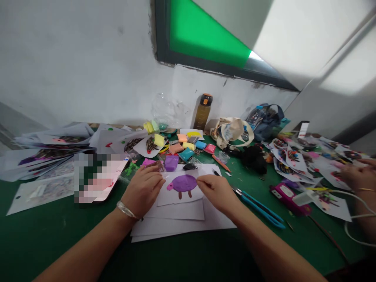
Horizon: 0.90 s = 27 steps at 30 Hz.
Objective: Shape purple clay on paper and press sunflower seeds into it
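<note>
A clay animal picture lies on white paper: a flat purple body, a pink head and two brown legs. My left hand rests palm down at the paper's left side, its fingers lying over the edge near the pink head. With thumb and forefinger pinched together, my right hand touches the right end of the purple body; whatever is between those fingertips is too small to make out. More white sheets are stacked beneath the picture.
Colourful clay packs lie behind the picture. Blue-handled scissors and a magenta device are at right; a phone and paper piles at left. A bottle stands behind. Another person's hand is far right.
</note>
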Each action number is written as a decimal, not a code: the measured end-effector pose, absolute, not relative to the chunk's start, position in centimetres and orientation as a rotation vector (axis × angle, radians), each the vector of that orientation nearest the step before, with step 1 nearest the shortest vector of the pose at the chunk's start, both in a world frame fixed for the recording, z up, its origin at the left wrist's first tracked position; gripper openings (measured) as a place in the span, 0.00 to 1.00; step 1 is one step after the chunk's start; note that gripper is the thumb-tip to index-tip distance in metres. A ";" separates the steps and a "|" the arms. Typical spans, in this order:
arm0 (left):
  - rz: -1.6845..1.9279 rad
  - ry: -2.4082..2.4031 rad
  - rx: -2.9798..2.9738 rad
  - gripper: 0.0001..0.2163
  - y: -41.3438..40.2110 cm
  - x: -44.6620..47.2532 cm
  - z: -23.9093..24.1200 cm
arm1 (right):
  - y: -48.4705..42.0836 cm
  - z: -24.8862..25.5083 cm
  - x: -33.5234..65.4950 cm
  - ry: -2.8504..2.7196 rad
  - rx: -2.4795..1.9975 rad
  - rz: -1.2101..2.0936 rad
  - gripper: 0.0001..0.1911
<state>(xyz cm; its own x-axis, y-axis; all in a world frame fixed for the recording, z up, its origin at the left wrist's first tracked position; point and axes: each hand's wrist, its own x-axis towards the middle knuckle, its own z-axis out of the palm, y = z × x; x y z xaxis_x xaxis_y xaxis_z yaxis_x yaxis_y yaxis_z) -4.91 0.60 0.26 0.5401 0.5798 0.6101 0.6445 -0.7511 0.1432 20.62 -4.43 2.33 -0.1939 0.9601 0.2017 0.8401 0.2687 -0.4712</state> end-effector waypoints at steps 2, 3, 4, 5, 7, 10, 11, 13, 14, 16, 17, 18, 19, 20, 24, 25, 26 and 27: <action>-1.035 -1.059 -2.678 0.10 0.5 -4.9 0.5 | -2.8 3.4 21.0 -2.093 -1.749 0.248 0.13; -1.057 -1.054 -2.683 0.10 0.5 -4.9 0.6 | -1.7 3.7 21.2 -2.083 -1.788 0.211 0.13; -1.085 -1.047 -2.684 0.10 0.5 -4.9 0.7 | -0.6 3.8 21.5 -2.068 -1.817 0.178 0.13; -1.114 -1.042 -2.683 0.10 0.4 -4.9 0.7 | 0.5 3.6 21.7 -2.050 -1.850 0.142 0.13; -1.165 -1.037 -2.674 0.10 0.3 -4.8 0.8 | 2.5 2.8 21.9 -2.010 -1.915 0.076 0.11; -1.195 -1.029 -2.666 0.09 0.2 -4.7 0.7 | 4.2 0.7 21.9 -1.963 -1.957 0.012 0.08; -1.193 -1.032 -2.662 0.09 0.2 -4.7 0.6 | 4.4 0.0 21.8 -1.958 -1.956 0.005 0.08; -1.183 -1.045 -2.657 0.09 0.1 -4.6 0.4 | 4.6 -1.2 21.7 -1.953 -1.942 0.012 0.07; -1.175 -1.051 -2.660 0.09 0.1 -4.6 0.4 | 4.6 -1.6 21.7 -1.949 -1.931 0.025 0.07; -1.156 -1.057 -2.675 0.09 0.1 -4.6 0.3 | 4.6 -2.2 21.8 -1.930 -1.906 0.062 0.07; -1.147 -1.059 -2.683 0.09 0.1 -4.6 0.3 | 4.7 -2.3 21.8 -1.916 -1.890 0.082 0.07; -1.138 -1.062 -2.691 0.09 0.1 -4.6 0.4 | 4.8 -2.3 21.9 -1.899 -1.872 0.102 0.07; -1.133 -1.063 -2.696 0.09 0.1 -4.6 0.4 | 4.9 -2.3 21.9 -1.878 -1.852 0.119 0.07; -1.133 -1.063 -2.696 0.09 0.1 -4.6 0.4 | 5.0 -2.1 22.0 -1.853 -1.827 0.135 0.07; -1.141 -1.112 -2.686 0.09 0.0 -4.6 0.3 | 5.2 -1.4 22.4 -1.690 -1.715 0.212 0.07; -1.138 -1.132 -2.689 0.09 0.0 -4.6 0.3 | 5.2 -1.2 22.6 -1.641 -1.684 0.245 0.06; -1.148 -1.152 -2.685 0.09 -0.1 -4.6 0.4 | 5.2 -1.1 22.7 -1.591 -1.650 0.285 0.05; -1.159 -1.175 -2.680 0.09 -0.1 -4.5 0.5 | 5.2 -1.0 22.8 -1.541 -1.613 0.330 0.04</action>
